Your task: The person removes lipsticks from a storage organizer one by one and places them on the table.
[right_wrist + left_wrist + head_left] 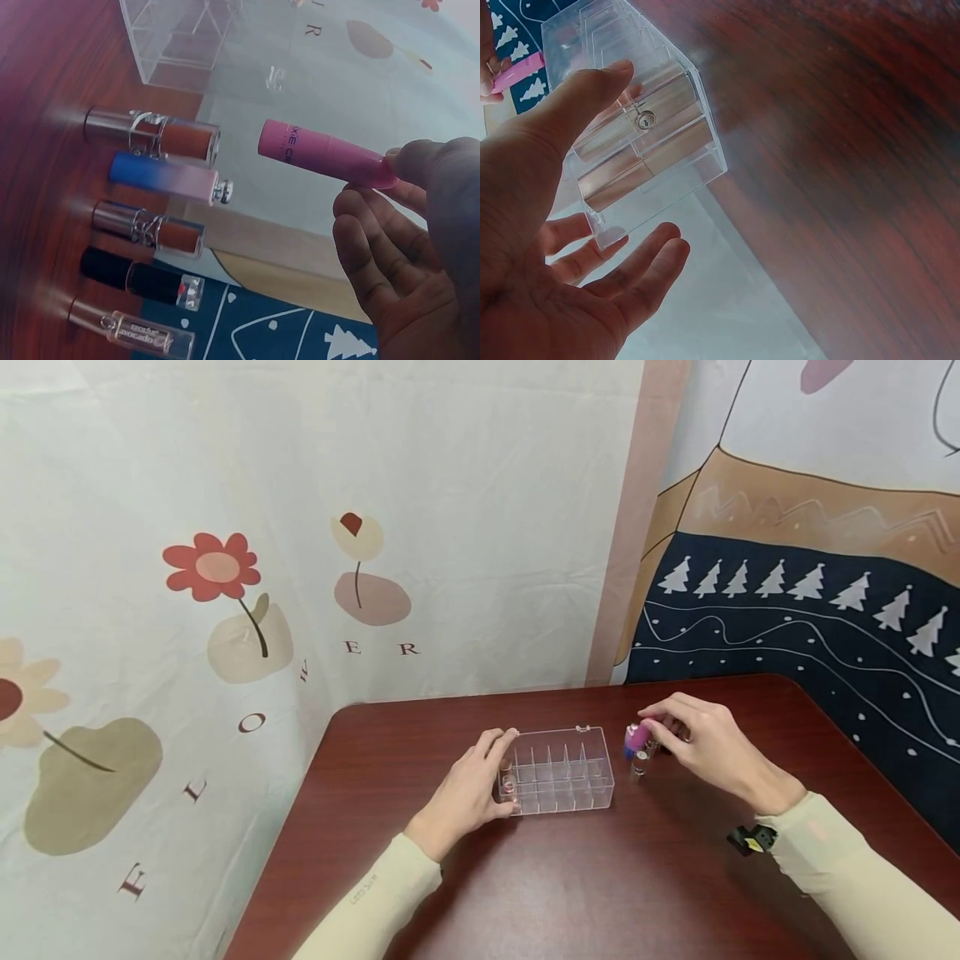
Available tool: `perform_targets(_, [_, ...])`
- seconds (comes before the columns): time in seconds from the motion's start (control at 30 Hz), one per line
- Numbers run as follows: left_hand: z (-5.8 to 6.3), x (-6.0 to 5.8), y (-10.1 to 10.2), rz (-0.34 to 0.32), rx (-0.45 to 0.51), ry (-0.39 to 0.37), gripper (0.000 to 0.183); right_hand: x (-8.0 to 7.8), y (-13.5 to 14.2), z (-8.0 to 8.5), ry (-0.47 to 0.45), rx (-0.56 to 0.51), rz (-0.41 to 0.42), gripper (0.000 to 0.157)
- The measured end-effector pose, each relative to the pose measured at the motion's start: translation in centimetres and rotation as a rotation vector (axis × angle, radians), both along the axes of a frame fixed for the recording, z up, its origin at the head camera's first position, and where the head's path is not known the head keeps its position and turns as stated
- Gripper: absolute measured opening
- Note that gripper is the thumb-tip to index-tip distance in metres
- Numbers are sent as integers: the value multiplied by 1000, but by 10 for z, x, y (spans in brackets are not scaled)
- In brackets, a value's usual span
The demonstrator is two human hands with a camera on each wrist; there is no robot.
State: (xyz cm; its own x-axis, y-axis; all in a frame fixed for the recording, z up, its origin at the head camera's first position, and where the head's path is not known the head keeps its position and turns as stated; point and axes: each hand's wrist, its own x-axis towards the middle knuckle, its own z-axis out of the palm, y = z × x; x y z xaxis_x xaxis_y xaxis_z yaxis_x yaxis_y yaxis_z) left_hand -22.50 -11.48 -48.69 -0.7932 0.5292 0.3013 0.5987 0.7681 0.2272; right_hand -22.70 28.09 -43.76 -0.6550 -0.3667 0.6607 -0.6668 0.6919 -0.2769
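A clear divided organizer box (566, 799) stands on the table. My left hand (468, 781) holds its left end, thumb at the near side and fingers at the far corner. Inside the leftmost column sit lip tubes, one with a reddish top (509, 787). To the right of the box, my right hand (701, 739) pinches a pink lipstick (322, 152) by its rounded end, raised above the other tubes. Below it in the right wrist view stand a blue-and-pink lipstick (161, 178), a black tube (142, 277), a slim clear tube (131, 332) and two silver-and-brown lip glosses (187, 142).
The dark red wooden table (570, 877) has rounded far corners. Behind it hang a pale flower-printed cloth (480, 527) and, at the right, a navy cloth with white trees (750, 635). A dark device with yellow (752, 841) sits at my right wrist.
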Motion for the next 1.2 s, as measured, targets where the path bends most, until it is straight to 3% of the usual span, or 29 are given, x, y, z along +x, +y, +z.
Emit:
perform_targets(0.7, [0,1,0,11,-13,10,122,1,19,-4,-40,17,-80,28])
perform_targets(1.0, [0,2,0,13,-13,6,122,-1,26,-15,-59,35,-97,26])
perform_targets(1.2, [0,2,0,14,-6,2,121,0,28,-21,-121,47,-104,25])
